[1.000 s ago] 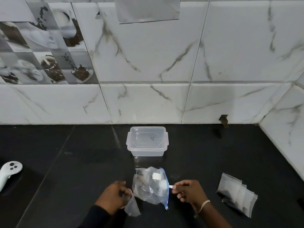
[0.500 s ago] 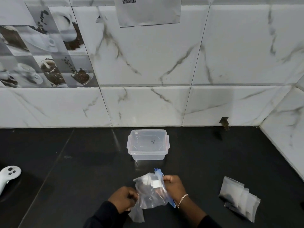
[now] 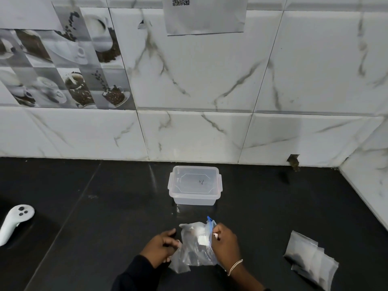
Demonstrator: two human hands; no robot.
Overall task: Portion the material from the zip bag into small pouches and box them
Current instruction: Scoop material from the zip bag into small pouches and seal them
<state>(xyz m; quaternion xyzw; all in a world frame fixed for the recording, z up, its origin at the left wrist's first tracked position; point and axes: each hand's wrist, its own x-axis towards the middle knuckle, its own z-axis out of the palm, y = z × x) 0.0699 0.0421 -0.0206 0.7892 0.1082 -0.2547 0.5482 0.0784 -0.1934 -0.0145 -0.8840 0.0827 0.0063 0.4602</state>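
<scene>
The zip bag [image 3: 196, 247] is sitting between the 2 hands, low in the middle of the dark surface [image 3: 105, 217]. The right hand [image 3: 225, 241] is pinching the bag's blue-edged top corner, fingers curled closed on the plastic. The left hand [image 3: 160, 249] is pressing against the bag's left side, and its fingers are gripping a small clear pouch [image 3: 178, 264] that is hanging below it. Inside the bag a small white piece is showing through the plastic, along with some darker shapes, possibly the material, though the crumpled film is making that hard to read. Beyond the hands, near the tiled wall, a clear box [image 3: 194, 184] is standing with its lid on. To the right of the right hand, well apart, a stack of pouches [image 3: 310, 259] is lying flat.
</scene>
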